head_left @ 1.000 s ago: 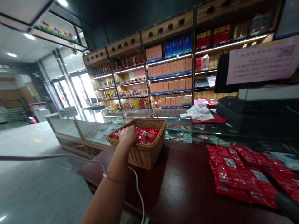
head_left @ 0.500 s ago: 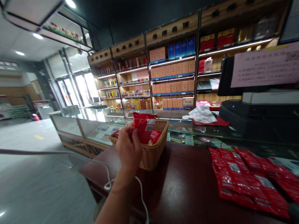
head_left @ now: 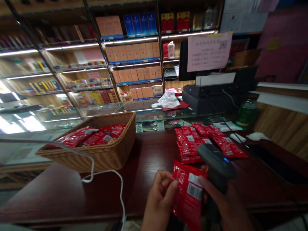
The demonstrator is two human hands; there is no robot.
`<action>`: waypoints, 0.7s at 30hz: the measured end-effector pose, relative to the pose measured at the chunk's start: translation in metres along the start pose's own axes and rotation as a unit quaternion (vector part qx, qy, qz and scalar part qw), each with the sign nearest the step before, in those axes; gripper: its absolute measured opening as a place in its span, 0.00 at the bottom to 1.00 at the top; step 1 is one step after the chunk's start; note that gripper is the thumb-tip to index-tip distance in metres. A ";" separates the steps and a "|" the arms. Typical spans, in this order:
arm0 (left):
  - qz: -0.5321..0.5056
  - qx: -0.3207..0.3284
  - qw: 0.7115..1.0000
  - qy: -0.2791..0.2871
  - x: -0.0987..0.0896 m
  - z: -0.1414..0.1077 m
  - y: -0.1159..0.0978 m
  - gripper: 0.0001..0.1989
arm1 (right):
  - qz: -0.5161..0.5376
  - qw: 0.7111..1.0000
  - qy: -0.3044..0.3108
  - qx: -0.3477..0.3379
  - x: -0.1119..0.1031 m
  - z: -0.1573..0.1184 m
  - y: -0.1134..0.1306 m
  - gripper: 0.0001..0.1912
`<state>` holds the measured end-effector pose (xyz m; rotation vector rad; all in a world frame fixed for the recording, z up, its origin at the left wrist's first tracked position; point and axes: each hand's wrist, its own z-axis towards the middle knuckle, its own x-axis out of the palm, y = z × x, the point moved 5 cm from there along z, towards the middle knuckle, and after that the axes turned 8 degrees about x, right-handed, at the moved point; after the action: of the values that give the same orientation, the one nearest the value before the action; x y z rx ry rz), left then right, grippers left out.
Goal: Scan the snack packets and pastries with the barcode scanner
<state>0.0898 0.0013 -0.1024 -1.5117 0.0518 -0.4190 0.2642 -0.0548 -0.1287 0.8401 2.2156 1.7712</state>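
Note:
My left hand pinches the left edge of a red packet, whose white barcode label faces up. My right hand is wrapped round a dark barcode scanner with a blue light, and its thumb or finger also touches the packet's right edge. Just beyond, several red packets lie in a pile on the dark wooden table. More red packets fill the wicker basket at the left.
A white cable loops over the table's left part. Behind stand a glass counter, crumpled white plastic and a black machine. A dark phone-like slab lies at the right, near a green bottle.
The view has swung right and down. My left hand has moved from over the basket to the table's front with a red packet in it. My right hand and the scanner have come into view.

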 end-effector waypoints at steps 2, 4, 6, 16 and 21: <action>-0.054 -0.055 0.997 0.019 0.006 0.002 0.004 0.24 | 0.024 1.000 0.005 -0.003 0.000 -0.001 0.004 0.34; -0.081 -0.087 0.993 0.028 0.009 0.004 0.006 0.23 | 0.040 0.999 0.026 -0.007 0.001 -0.001 0.005 0.31; -0.105 -0.097 0.989 0.036 0.011 0.005 0.007 0.18 | 0.072 0.997 0.029 -0.001 0.002 0.000 0.004 0.28; 0.008 -0.124 0.983 0.135 0.004 0.005 0.025 0.23 | 0.131 0.989 -0.012 -0.067 0.001 0.016 0.029 0.24; 0.073 -0.012 0.997 0.014 -0.012 0.030 0.012 0.21 | 0.044 0.995 -0.001 -0.086 -0.013 0.028 0.032 0.25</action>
<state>0.0899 0.0340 -0.1143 -1.5153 0.1880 -0.3232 0.2986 -0.0340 -0.1089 0.9131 2.0173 1.9653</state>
